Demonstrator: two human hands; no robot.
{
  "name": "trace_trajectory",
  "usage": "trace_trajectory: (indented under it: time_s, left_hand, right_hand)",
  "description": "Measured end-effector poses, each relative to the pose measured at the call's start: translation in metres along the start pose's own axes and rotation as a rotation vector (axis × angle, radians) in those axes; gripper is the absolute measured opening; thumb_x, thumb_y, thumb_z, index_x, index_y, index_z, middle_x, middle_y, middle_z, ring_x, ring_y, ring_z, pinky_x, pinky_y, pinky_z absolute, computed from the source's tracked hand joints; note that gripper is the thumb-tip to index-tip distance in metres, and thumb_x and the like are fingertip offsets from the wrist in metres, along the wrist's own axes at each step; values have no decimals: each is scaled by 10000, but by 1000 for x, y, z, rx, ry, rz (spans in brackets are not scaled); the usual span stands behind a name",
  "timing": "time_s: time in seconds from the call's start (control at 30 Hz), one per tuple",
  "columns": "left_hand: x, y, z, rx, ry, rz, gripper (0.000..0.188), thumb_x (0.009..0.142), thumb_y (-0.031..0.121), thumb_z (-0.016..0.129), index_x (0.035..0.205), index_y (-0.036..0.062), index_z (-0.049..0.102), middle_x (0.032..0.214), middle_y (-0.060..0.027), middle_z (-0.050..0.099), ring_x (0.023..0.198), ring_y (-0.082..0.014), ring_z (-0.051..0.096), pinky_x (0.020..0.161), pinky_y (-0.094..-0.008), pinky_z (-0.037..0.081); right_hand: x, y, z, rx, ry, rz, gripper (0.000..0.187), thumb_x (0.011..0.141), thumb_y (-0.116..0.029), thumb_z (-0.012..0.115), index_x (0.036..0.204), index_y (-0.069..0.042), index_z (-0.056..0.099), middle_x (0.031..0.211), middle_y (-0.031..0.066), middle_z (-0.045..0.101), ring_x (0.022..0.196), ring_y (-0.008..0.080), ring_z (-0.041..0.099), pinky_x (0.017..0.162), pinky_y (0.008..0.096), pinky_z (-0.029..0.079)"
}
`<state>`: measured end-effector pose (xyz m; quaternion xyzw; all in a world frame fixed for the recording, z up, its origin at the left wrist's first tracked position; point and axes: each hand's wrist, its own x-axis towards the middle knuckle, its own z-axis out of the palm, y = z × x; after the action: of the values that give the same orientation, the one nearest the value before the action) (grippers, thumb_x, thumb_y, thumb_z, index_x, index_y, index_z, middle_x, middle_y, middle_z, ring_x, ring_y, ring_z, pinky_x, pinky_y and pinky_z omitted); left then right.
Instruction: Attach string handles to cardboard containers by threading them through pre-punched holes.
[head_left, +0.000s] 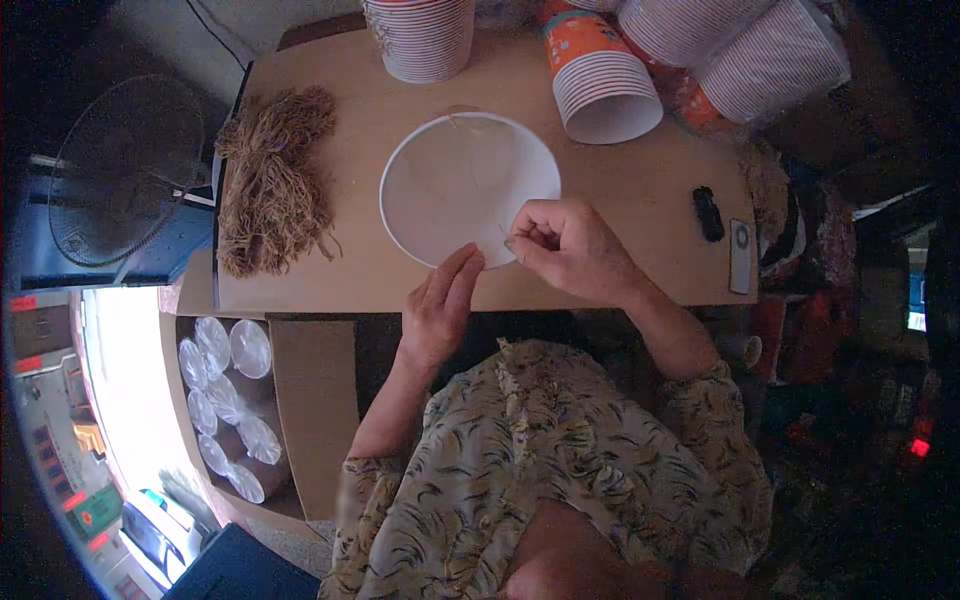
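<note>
A large round white tub (450, 190) stands mouth up in the middle of the table, with a thin pale strand hanging inside its far wall. My left hand (440, 305) reaches its near rim, fingers pressed together; whatever they pinch is hidden. Just right of it, my right hand (570, 250) is closed in a pinch over the rim's near right side. Something thin and faint shows at the right fingertips, too small to name. To the left lies a thick bundle of brown crinkled paper-like strings (275, 180).
Stacked white paper tubs (425, 45) stand at the back; an orange-and-white stack (605, 90) lies right of them beside bagged stacks (770, 65). A black object (708, 214) and a pale remote-like item (740, 257) lie right. A fan (130, 170) and a carton of clear-wrapped items (225, 400) are left.
</note>
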<state>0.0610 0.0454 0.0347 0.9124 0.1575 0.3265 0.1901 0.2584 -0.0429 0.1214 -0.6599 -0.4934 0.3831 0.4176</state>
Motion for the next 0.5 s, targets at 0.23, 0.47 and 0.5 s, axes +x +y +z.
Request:
trace_trajectory:
  time_s: [0.23, 0.47, 0.5]
  left_hand:
    - [-8, -3, 9, -37, 126, -98, 289, 837, -36, 656, 1118, 22, 629, 1114, -133, 679, 903, -274, 705, 728, -365, 589]
    - [-23, -10, 21, -9, 221, -171, 235, 849, -17, 682, 1060, 41, 596, 1066, -108, 697, 840, -278, 711, 672, -357, 585]
    - [-25, -11, 23, -8, 224, -176, 235, 849, -17, 682, 1060, 41, 596, 1066, -108, 697, 840, -278, 711, 672, -357, 585]
  right_hand:
    - [11, -4, 11, -68, -12, -22, 104, 870, -40, 619, 783, 8, 588, 641, -44, 537, 596, 8, 468, 514, 231, 382]
    - [30, -1, 21, -186, -41, -20, 106, 840, -43, 625, 759, 16, 591, 609, -19, 556, 591, 21, 496, 506, 250, 389]
    - [32, 0, 22, -187, -48, -21, 106, 840, -43, 625, 759, 16, 591, 609, -19, 556, 591, 21, 496, 506, 250, 389]
